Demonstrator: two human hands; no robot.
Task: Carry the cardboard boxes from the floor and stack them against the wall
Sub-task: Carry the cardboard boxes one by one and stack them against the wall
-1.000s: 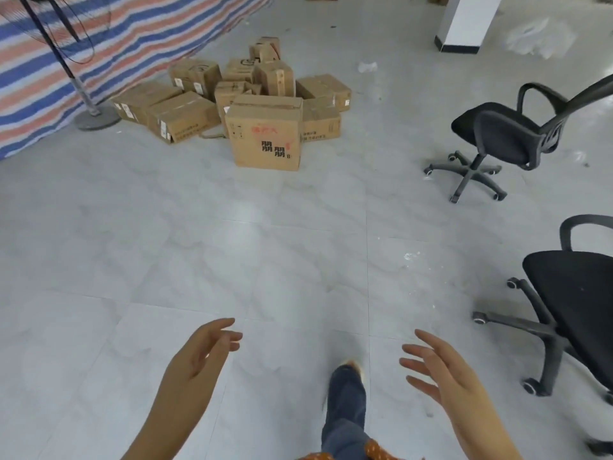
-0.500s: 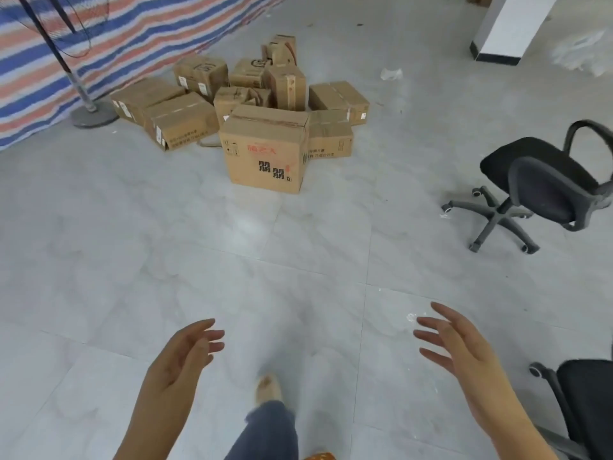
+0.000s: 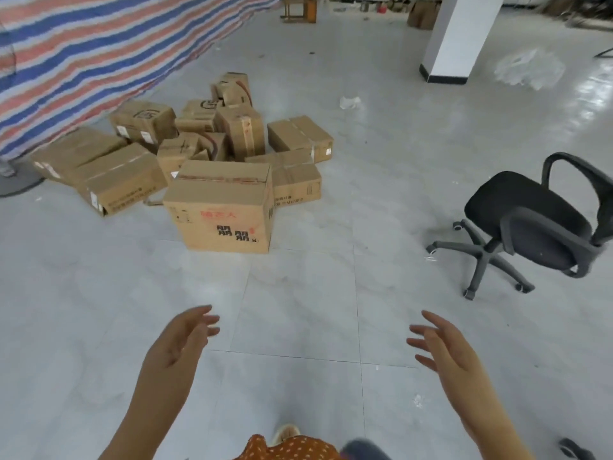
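Several brown cardboard boxes lie in a loose heap on the grey tiled floor, ahead and left of centre. The nearest is a large box with red and black print on its front. A long flat box lies at the heap's left. My left hand and my right hand are held out low in front of me, palms facing each other, fingers straight and holding nothing. Both hands are well short of the boxes.
A striped tarpaulin hangs along the left side behind the heap. A black office chair stands at the right. A white pillar rises at the back right, with crumpled plastic beside it. A fan base sits at far left.
I have walked forward, so the boxes and the chair are closer and larger. The second chair at the right has dropped out of view. Both hands stay open and held out.
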